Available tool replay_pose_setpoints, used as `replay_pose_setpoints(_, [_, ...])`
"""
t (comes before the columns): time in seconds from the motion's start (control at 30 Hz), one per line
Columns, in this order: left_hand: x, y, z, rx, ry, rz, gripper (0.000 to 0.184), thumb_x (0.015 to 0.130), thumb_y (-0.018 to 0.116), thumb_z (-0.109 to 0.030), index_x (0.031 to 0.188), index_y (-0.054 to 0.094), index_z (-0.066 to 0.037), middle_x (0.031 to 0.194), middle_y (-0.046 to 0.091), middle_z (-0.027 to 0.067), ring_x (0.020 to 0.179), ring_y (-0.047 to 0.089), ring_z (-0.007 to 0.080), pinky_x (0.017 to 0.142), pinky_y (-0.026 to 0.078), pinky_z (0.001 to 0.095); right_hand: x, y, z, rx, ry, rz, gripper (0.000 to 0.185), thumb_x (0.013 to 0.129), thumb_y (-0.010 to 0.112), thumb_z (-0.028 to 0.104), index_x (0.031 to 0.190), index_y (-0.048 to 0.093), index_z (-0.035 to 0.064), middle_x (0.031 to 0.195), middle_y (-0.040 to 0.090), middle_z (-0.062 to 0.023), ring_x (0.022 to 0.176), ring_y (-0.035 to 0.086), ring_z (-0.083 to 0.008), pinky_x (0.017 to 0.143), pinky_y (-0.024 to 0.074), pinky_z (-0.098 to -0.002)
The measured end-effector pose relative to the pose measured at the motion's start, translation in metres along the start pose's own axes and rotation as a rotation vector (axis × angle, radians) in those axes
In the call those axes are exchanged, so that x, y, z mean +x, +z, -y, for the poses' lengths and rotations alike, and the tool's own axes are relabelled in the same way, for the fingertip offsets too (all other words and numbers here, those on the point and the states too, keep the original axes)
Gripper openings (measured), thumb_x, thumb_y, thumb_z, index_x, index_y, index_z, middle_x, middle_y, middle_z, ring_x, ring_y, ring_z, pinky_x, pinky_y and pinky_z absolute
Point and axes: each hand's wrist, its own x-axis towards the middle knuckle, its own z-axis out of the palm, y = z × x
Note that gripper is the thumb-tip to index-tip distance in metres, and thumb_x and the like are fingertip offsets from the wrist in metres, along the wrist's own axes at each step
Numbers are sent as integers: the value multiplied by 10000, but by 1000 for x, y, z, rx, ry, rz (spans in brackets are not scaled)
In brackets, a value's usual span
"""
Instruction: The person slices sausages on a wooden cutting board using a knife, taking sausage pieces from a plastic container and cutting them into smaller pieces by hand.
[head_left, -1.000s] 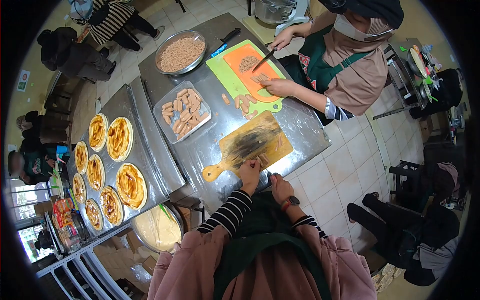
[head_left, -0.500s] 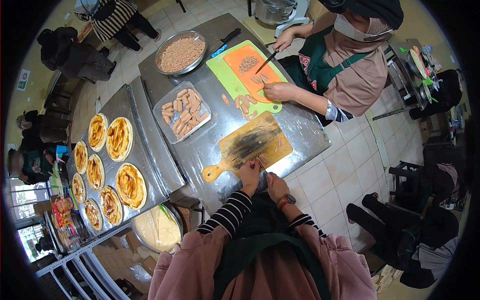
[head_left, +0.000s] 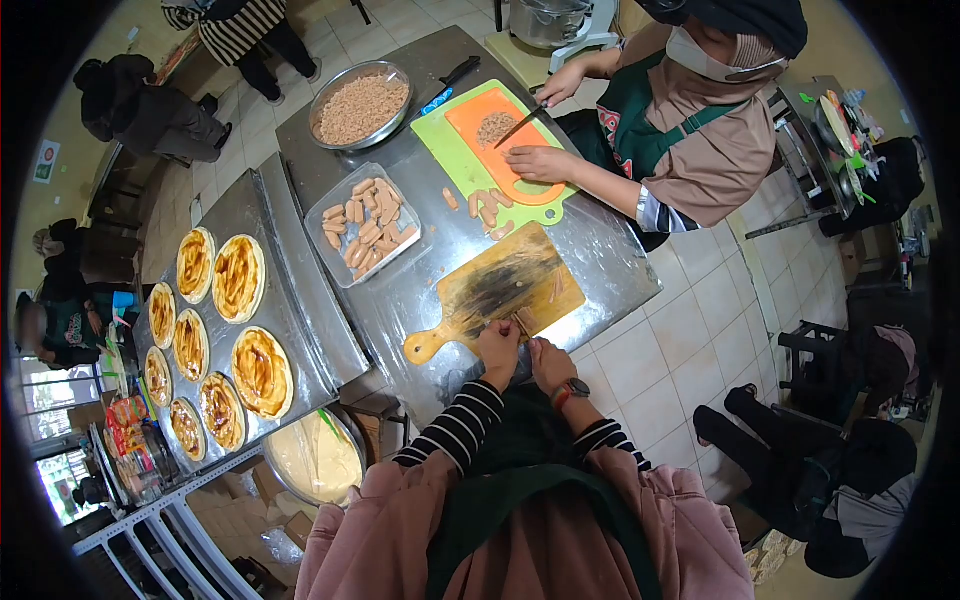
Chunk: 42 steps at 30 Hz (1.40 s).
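A wooden cutting board (head_left: 455, 338) with a dark, worn middle lies at the table's near edge, its handle to the left. My left hand (head_left: 498, 348) is closed at the board's near edge, fingertips pinching beside a small piece of sausage (head_left: 526, 318). Close by on the right, my right hand (head_left: 550, 368) is curled shut; a thin dark edge shows in front of it, but what it grips is hidden. Thin sausage strips (head_left: 558, 288) lie on the board's right end. Past the board, a clear tub (head_left: 342, 273) holds many sausages, and more sausages (head_left: 488, 207) lie loose.
Across the table a co-worker's hand (head_left: 543, 163) rests on an orange board (head_left: 520, 190) over a green one (head_left: 440, 150), with a knife (head_left: 520, 128) in the other. A bowl of minced filling (head_left: 362, 108) stands behind. Sauced dough rounds (head_left: 240, 278) fill the left tray.
My hands have barely shifted, the right slightly closer to the left. The co-worker's knife and flat hand moved left across the orange board, and the cut strips there are now covered or pushed together.
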Motion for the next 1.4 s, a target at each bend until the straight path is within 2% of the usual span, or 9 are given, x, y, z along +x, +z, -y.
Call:
replay_pose_setpoints(0.07, [0, 2, 3, 12, 95, -38, 151, 746, 582, -120, 707, 603, 23, 558, 590, 89, 480, 559, 142, 472, 431, 268, 4, -1, 1, -26, -11, 39, 466, 919, 232, 375, 935, 521, 11, 814, 588, -239, 773, 559, -413, 677, 442, -488])
replay_pose_setpoints(0.2, [-1, -2, -2, 62, 78, -17, 140, 743, 583, -112, 715, 604, 24, 563, 594, 89, 483, 560, 142, 475, 432, 263, 8, 1, 2, -54, 5, 42, 471, 920, 226, 374, 933, 521, 7, 802, 587, -244, 768, 562, -408, 672, 445, -485])
replay_pose_setpoints(0.27, [-1, -2, -4, 26, 4, -3, 158, 720, 628, -151, 726, 624, 7, 629, 612, 140, 566, 606, 234, 543, 461, 317, 8, -1, 3, -47, 0, 48, 482, 921, 220, 380, 928, 525, 6, 795, 588, -244, 767, 564, -403, 672, 445, -483])
replay_pose_setpoints(0.5, [-1, -2, -1, 56, 62, -26, 160, 722, 624, -149, 721, 620, 11, 633, 612, 138, 569, 605, 239, 543, 461, 322, 9, 2, 1, -23, 32, 74, 480, 918, 255, 380, 876, 526, -13, 781, 590, -245, 784, 571, -397, 693, 443, -476])
replay_pose_setpoints(0.6, [-2, -2, 0, 78, 139, -54, 147, 738, 608, -128, 728, 618, 18, 576, 599, 101, 510, 587, 168, 492, 449, 278, 6, 7, -4, -73, 34, 67, 507, 920, 215, 398, 931, 527, -2, 810, 593, -241, 780, 567, -397, 678, 447, -477])
replay_pose_setpoints(0.67, [-1, -2, -4, 5, 11, -9, 167, 730, 620, -160, 722, 622, 7, 629, 609, 135, 564, 598, 246, 551, 461, 329, 4, 6, -4, -54, 30, 63, 506, 919, 220, 400, 935, 528, -1, 813, 593, -243, 785, 568, -397, 683, 447, -477])
replay_pose_setpoints(1.0, [-3, -3, -8, 2, -24, 6, 184, 737, 617, -172, 711, 610, 11, 633, 612, 138, 574, 604, 247, 554, 465, 330, -29, 5, -19, -83, 56, 28, 466, 912, 277, 395, 968, 524, 4, 748, 590, -250, 759, 568, -417, 681, 444, -494])
replay_pose_setpoints(1.27, [-8, -11, -50, 253, 157, 84, 369, 727, 627, -216, 1005, 499, -10, 741, 601, 186, 678, 601, 310, 623, 472, 388, -61, -26, -20, -84, 201, 6, 468, 903, 293, 410, 918, 550, 19, 763, 588, -253, 764, 566, -420, 691, 442, -495])
replay_pose_setpoints(1.4, [-1, -7, -39, 268, 221, 145, 428, 715, 625, -327, 967, 491, -8, 737, 605, 177, 684, 608, 308, 624, 475, 377, -60, -27, -33, -40, 211, -45, 471, 904, 285, 416, 923, 550, 27, 768, 586, -255, 765, 564, -424, 688, 441, -498])
